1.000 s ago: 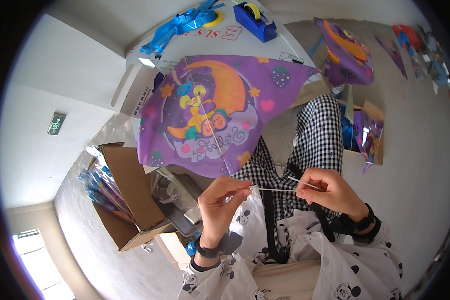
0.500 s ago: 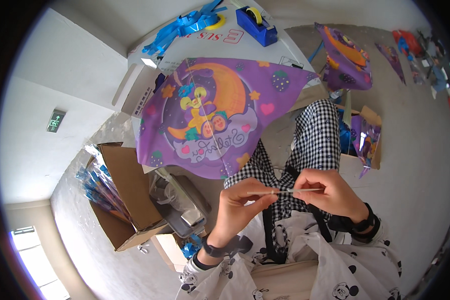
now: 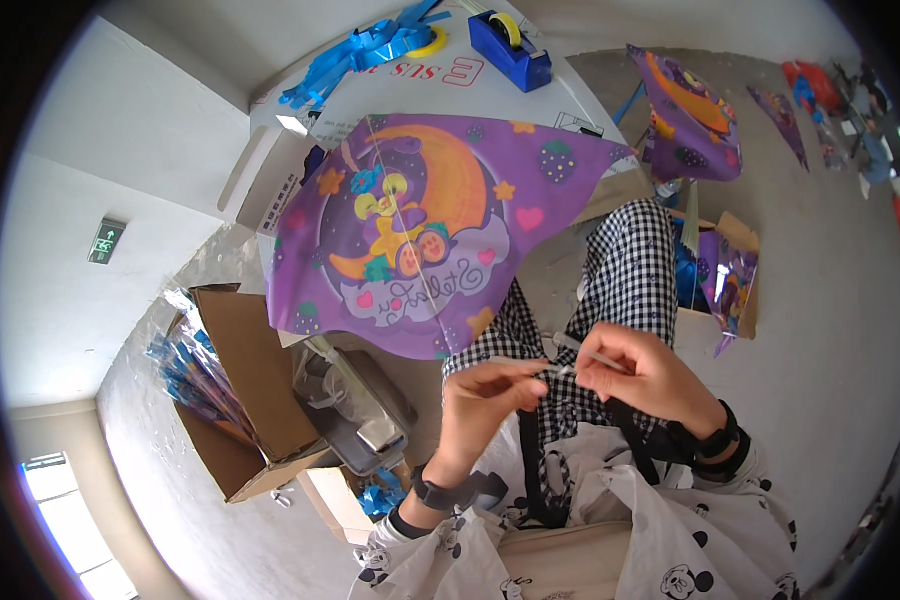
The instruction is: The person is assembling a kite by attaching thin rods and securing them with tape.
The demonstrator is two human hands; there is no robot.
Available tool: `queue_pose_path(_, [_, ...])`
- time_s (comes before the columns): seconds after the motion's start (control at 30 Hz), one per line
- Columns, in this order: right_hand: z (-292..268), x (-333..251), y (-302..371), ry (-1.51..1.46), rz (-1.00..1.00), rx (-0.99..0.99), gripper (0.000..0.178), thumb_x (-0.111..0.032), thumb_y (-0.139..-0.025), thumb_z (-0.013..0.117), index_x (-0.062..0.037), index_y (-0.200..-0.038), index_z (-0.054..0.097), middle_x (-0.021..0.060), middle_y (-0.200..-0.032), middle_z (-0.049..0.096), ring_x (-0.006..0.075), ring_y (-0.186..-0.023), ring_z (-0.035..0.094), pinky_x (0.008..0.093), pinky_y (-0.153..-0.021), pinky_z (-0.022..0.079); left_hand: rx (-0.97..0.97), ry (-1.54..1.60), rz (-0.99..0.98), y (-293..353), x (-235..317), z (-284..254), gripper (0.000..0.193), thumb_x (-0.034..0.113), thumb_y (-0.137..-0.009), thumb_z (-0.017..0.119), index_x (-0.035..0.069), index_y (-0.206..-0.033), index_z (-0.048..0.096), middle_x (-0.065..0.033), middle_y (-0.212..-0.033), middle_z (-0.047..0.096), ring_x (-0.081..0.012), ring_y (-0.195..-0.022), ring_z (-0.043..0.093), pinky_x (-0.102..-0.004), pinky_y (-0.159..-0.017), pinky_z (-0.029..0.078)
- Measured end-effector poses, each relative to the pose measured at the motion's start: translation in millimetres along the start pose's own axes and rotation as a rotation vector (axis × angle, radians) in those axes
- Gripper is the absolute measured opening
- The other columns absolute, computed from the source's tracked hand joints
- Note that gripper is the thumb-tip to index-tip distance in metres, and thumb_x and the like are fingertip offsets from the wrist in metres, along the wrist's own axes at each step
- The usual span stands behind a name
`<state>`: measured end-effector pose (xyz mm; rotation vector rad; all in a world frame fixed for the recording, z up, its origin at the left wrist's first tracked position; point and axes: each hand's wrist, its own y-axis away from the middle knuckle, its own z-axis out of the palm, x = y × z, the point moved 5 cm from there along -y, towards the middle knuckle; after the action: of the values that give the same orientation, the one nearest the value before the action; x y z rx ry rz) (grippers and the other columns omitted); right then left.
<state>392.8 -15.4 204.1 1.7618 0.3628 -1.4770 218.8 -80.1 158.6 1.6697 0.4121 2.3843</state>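
Above my lap, my left hand (image 3: 482,402) is closed, with a thin whitish stick (image 3: 518,362) pinched along its fingertips. My right hand (image 3: 652,372) pinches another pale thin stick (image 3: 592,353), tilted down to the right. A small whitish bit (image 3: 562,370) shows in the narrow gap between the fingertips; whether it joins the two sticks I cannot tell. Just beyond my hands, a purple kite (image 3: 530,180) with a moon print lies spread over the white board and my leg, a thin rod running down its middle.
On the white board (image 3: 530,110) are blue ribbons (image 3: 370,50) and a blue tape dispenser (image 3: 510,55). At left stand a cardboard box (image 3: 255,370) of wrapped items and a grey tray (image 3: 355,410). Another kite (image 3: 690,120) and a box (image 3: 748,280) are at right.
The pale sticks, lined up nearly straight before, now sit at an angle to each other. My right hand has turned and risen slightly; the left has stayed nearly in place.
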Motion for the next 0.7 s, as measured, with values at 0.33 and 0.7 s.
queue_pose_path(0.33, [20.8,34.9,0.5,-0.321,0.075,-0.181,0.017,-0.020,-0.101,0.049,-0.0044,-0.096,0.046,0.0014,-0.074,0.055,0.0059,-0.065,0.049,0.0205,-0.059,0.039,0.263,-0.035,0.177,-9.6,16.4,-34.9,0.020,0.003,-0.089,0.065,-0.004,-0.107,0.068,-0.0041,-0.081,0.064,-0.0105,-0.074,0.062,-0.0227,-0.072,0.053])
queue_pose_path(0.7, [30.4,27.7,1.5,-0.341,0.037,-0.209,0.016,-0.016,-0.102,0.044,-0.0022,-0.102,0.051,0.0055,-0.078,0.057,0.0063,-0.065,0.049,0.0197,-0.054,0.033,0.131,0.236,0.094,-1.0,27.0,-16.9,0.016,0.005,-0.095,0.055,-0.002,-0.108,0.061,-0.0129,-0.106,0.066,-0.0198,-0.097,0.065,-0.0325,-0.082,0.056])
